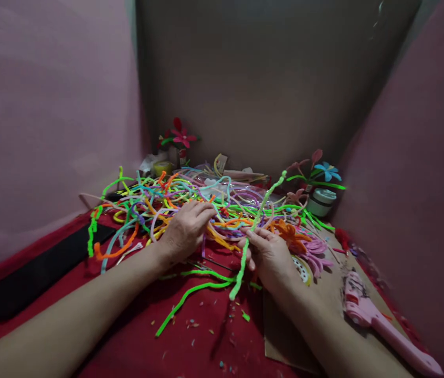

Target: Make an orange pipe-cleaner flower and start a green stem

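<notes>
My right hand (271,257) pinches a light green pipe cleaner (241,268) near its middle. The stem stands at a slant, its upper end leaning to the right and its lower end over the red cloth. At the near edge of a tangled pile of many-coloured pipe cleaners (182,184) is my left hand (190,226), its fingers bent and pressed together. What its fingertips hold, if anything, is hidden. Two bright green pipe cleaners (190,294) lie on the red cloth (202,346) below the hands.
A pink glue gun (375,315) lies on cardboard (285,336) at the right, near orange (291,233) and pink pipe-cleaner loops (316,254). A black flat case (37,278) lies left. Pipe-cleaner flowers (182,137) and a white jar (321,201) stand behind. Scraps litter the cloth.
</notes>
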A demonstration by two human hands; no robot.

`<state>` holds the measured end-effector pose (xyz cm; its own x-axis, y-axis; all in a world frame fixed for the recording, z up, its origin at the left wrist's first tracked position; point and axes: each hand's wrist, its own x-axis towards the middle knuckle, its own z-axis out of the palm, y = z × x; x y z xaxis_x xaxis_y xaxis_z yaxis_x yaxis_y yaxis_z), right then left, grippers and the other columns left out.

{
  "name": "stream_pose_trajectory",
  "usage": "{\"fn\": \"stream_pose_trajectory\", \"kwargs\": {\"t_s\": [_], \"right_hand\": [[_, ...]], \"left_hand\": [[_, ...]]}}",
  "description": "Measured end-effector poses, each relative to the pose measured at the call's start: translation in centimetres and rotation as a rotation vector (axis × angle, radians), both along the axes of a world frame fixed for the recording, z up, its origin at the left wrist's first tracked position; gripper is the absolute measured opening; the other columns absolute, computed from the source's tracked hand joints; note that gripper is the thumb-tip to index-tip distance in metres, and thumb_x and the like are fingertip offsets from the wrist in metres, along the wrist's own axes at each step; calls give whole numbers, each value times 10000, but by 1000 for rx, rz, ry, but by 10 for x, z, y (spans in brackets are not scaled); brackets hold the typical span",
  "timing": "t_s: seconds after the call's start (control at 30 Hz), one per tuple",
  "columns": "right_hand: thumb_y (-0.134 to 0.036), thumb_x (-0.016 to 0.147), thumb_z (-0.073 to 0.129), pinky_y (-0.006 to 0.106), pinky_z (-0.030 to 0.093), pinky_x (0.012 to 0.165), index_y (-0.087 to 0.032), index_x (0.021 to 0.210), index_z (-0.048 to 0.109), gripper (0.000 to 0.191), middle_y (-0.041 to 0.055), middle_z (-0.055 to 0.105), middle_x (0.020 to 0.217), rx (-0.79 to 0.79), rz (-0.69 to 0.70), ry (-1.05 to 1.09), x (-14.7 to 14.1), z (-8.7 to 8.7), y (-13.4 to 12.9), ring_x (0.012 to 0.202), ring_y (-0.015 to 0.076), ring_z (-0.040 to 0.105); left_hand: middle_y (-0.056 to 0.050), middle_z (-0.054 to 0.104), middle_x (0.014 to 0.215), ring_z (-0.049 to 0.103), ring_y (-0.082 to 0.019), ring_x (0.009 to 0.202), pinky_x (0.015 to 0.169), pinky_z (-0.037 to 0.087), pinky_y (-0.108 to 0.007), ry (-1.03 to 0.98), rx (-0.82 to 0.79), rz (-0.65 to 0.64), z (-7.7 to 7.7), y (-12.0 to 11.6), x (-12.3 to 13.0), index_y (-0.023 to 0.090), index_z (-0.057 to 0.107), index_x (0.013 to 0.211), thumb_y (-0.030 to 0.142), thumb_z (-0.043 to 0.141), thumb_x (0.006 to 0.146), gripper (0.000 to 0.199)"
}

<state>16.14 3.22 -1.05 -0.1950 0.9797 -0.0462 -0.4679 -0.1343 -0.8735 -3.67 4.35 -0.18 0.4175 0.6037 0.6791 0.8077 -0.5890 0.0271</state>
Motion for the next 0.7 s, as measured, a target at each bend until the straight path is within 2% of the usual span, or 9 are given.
{"fn": "stream_pose_trajectory", "kwargs": {"t_s": [0.07, 0.13, 0.23, 0.3, 0.4, 0.47, 0.53, 0.6, 0.7], "right_hand": [[-253, 620, 734, 143, 338, 238, -110, 681, 589, 213, 27, 646, 533, -5, 12, -5, 0, -1, 0, 303, 72, 482], [-246, 613, 741, 147, 352, 247, -115, 645, 571, 217, 40, 657, 555, -11, 31, 1, -1, -2, -1, 325, 84, 512], [-238, 590, 756, 151, 367, 260, -121, 640, 561, 233, 47, 667, 581, -25, 35, 28, -4, -1, -3, 350, 97, 543], [-226, 572, 765, 147, 369, 268, -122, 636, 564, 236, 33, 654, 559, -38, 28, 51, -6, 0, -4, 350, 94, 541], [-204, 565, 765, 140, 362, 281, -118, 620, 578, 213, 4, 605, 476, -56, 36, 91, -9, 1, -6, 339, 83, 519], [-193, 566, 762, 147, 370, 291, -116, 615, 580, 203, 3, 602, 480, -68, 52, 111, -10, 2, -6, 337, 78, 508], [-189, 571, 755, 151, 371, 296, -118, 621, 576, 199, 12, 625, 543, -75, 41, 129, -8, 3, -5, 351, 70, 506], [-193, 593, 738, 145, 356, 296, -125, 641, 573, 185, 4, 625, 579, -62, -8, 155, -3, 5, -1, 377, 63, 504], [-193, 628, 706, 133, 340, 315, -141, 680, 566, 158, -30, 579, 539, -46, -93, 192, 8, 12, 7, 385, 49, 467]], "left_hand": [[-79, 648, 960, 552, -190, 912, 836, 427, -343, -150, -72, 0, 4, -1, -2, 151, 607, 959, 138, 416, 852, 219], [-47, 657, 872, 580, -161, 827, 780, 440, -297, -309, -237, -24, 8, -4, 0, 167, 618, 913, 215, 426, 865, 204], [-17, 637, 767, 550, -111, 628, 603, 433, -230, -496, -686, -123, 17, -15, 13, 166, 614, 928, 350, 444, 853, 261], [-3, 611, 705, 456, -74, 477, 451, 356, -198, -614, -1007, -193, 23, -23, 24, 151, 578, 1002, 417, 487, 813, 339], [24, 571, 638, 353, -44, 398, 382, 249, -179, -664, -1294, -264, 29, -32, 36, 139, 526, 1076, 411, 575, 744, 432], [38, 541, 596, 329, -41, 383, 380, 242, -182, -593, -1395, -325, 30, -35, 39, 134, 549, 1028, 367, 571, 740, 370], [47, 503, 557, 329, -48, 382, 386, 252, -189, -508, -1425, -328, 29, -35, 38, 134, 577, 913, 328, 523, 760, 252], [48, 478, 531, 348, -60, 400, 402, 259, -195, -425, -1384, -289, 27, -35, 34, 143, 558, 772, 306, 482, 774, 180], [45, 460, 532, 376, -74, 464, 454, 277, -204, -269, -1266, -301, 26, -33, 28, 163, 454, 615, 291, 461, 784, 212]]}}
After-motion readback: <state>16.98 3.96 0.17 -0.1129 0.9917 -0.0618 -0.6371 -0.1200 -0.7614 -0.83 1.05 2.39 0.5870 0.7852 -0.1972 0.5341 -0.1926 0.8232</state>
